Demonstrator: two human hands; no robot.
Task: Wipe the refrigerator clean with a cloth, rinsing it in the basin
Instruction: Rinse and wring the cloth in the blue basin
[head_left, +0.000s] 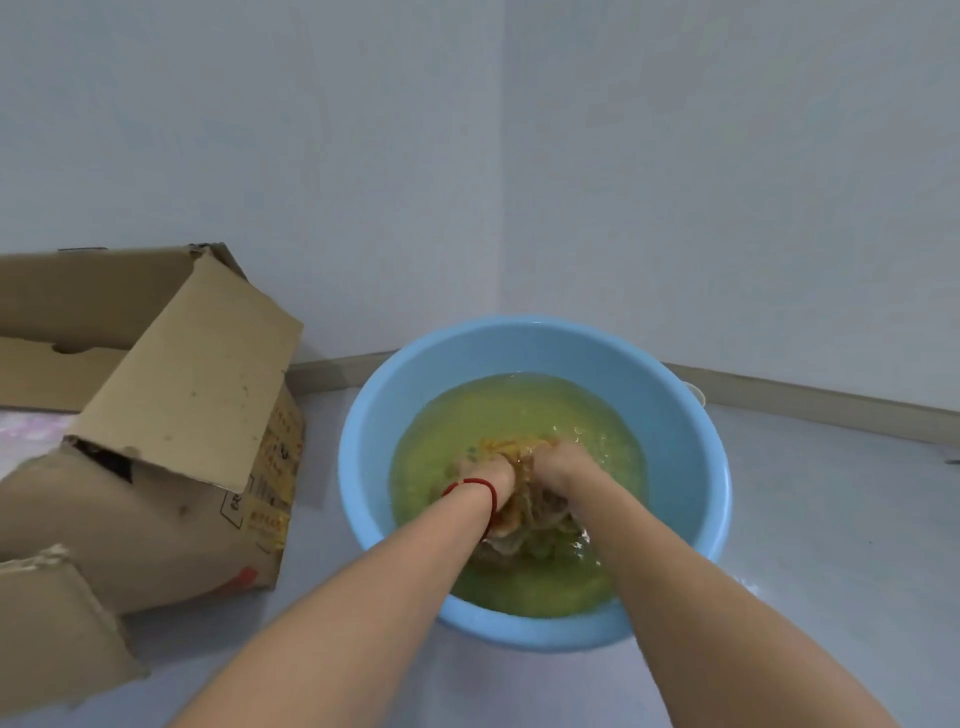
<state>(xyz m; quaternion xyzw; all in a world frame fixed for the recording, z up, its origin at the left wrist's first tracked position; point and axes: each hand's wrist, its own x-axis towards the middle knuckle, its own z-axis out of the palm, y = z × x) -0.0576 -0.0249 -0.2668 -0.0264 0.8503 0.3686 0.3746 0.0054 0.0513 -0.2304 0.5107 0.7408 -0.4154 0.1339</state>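
Head view: both hands, left (485, 480) and right (563, 465), grip the cloth (524, 512) inside the basin (374, 431); knead underwater, then wring low.

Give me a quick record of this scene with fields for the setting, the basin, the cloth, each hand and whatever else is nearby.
setting: floor at a wall corner
basin: light blue, round, on the floor, holding yellowish water
cloth: bunched, wet, in the water between both hands
left hand: in the basin, gripping the cloth; red string on the wrist
right hand: in the basin, gripping the cloth
nearby: open cardboard box left of the basin
refrigerator: not in view
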